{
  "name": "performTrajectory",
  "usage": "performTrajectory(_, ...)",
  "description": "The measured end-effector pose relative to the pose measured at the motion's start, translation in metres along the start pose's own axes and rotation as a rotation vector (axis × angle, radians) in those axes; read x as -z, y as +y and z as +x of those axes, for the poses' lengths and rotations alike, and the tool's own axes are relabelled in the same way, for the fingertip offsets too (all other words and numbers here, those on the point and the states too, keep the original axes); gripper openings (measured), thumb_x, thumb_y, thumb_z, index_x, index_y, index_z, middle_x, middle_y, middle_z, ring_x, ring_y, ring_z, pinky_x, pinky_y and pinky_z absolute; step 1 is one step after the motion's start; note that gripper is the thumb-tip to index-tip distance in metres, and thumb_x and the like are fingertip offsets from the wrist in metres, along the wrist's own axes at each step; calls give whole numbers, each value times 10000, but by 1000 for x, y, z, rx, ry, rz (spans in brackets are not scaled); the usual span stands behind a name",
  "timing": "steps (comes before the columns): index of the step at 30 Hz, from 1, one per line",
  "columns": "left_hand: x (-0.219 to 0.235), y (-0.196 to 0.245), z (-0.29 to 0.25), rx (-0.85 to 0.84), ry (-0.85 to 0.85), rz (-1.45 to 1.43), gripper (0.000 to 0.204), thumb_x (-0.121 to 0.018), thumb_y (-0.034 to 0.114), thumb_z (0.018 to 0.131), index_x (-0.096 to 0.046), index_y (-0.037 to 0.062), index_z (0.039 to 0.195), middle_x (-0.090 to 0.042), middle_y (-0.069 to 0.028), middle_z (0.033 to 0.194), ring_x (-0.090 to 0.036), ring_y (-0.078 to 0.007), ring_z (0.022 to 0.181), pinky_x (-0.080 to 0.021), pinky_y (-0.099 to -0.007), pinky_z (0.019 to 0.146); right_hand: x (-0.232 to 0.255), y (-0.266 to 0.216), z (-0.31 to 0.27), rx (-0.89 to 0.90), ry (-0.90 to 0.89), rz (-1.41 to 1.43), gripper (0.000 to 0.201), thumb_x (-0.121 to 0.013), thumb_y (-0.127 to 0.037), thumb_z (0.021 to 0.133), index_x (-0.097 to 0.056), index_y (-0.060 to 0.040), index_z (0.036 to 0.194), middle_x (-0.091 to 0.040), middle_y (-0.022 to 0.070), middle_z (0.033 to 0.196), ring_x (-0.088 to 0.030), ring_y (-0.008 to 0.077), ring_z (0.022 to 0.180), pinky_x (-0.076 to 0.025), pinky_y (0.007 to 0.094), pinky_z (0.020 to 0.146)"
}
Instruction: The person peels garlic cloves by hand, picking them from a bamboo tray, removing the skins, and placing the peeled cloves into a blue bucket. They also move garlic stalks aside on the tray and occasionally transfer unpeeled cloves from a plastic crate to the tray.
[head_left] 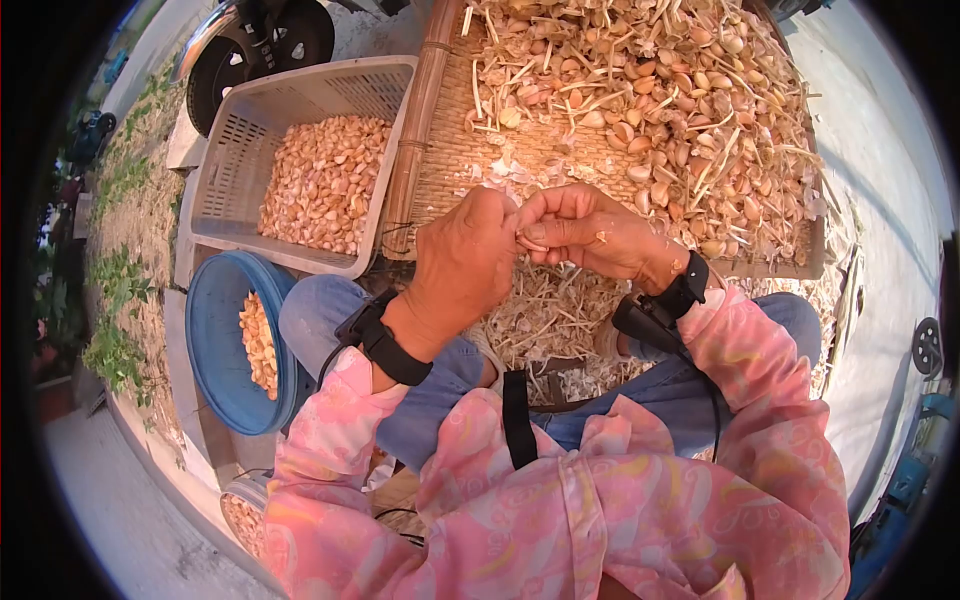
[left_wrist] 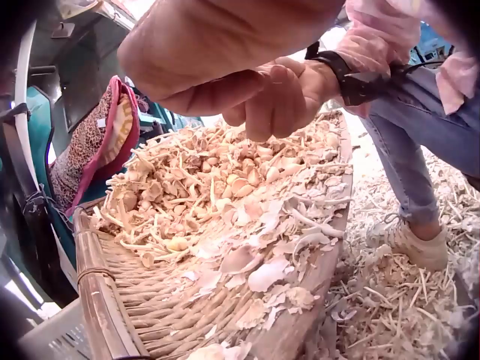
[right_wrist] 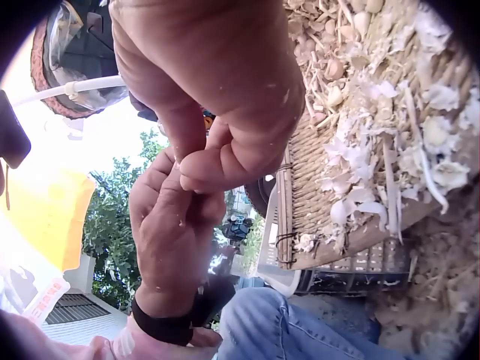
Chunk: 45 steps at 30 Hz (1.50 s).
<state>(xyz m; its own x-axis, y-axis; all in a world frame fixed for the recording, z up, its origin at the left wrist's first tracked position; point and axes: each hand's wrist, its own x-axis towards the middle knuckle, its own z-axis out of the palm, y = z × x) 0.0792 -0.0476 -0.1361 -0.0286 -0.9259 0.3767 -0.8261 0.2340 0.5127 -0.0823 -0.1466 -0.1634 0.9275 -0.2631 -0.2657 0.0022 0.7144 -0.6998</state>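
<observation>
My left hand (head_left: 462,262) and right hand (head_left: 598,236) meet fingertip to fingertip above the near edge of a woven tray (head_left: 440,170). Between them they pinch a garlic clove, almost wholly hidden by the fingers. In the right wrist view the thumbs and curled fingers of the left hand (right_wrist: 171,225) and right hand (right_wrist: 225,97) come together. Loose garlic cloves (head_left: 680,150) with dry stalks and skins heap the tray's far and right side. Papery skins (left_wrist: 262,262) lie along its near edge.
Left of the tray, a grey plastic crate (head_left: 235,200) holds many cloves. Nearer, a blue bucket (head_left: 215,340) contains peeled-looking cloves. A small container (head_left: 243,515) of cloves stands at lower left. Stalks and skins (head_left: 545,325) litter the ground between the legs.
</observation>
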Motion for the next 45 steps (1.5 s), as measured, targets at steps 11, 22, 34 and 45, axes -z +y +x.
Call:
performTrajectory(11,-12,24,-2,820,137,-1546,242,-476,197,940,-536,-3,1063,-618,-99,912,-621,-153,764,-537,-219,670,-16,-5,9,570,184,-301,95,-598,-17,844,-536,-21,916,-597,50,936,-586,94,834,-493,224,730)
performTrajectory(22,-22,13,-11,735,315,-1846,221,-591,42,854,-563,2,1070,-624,-59,880,-603,-103,731,-515,-190,646,-32,-13,1,812,272,-865,122,-616,-42,810,-606,-18,929,-612,61,876,-602,148,777,-485,257,657)
performTrajectory(34,-1,19,-10,693,317,-1403,199,-596,8,838,-584,-40,1031,-628,-68,850,-598,-87,728,-494,-167,631,-33,-19,-4,893,279,-1433,130,-605,-28,767,-592,-28,896,-575,100,791,-581,282,699,-470,344,580)
performTrajectory(45,-17,23,-13,750,386,-1368,162,-611,28,833,-603,-35,982,-630,-61,815,-582,-85,680,-477,-185,626,-24,-13,5,889,287,-1518,140,-609,-7,706,-549,-26,831,-525,97,695,-531,249,568,-424,327,488)
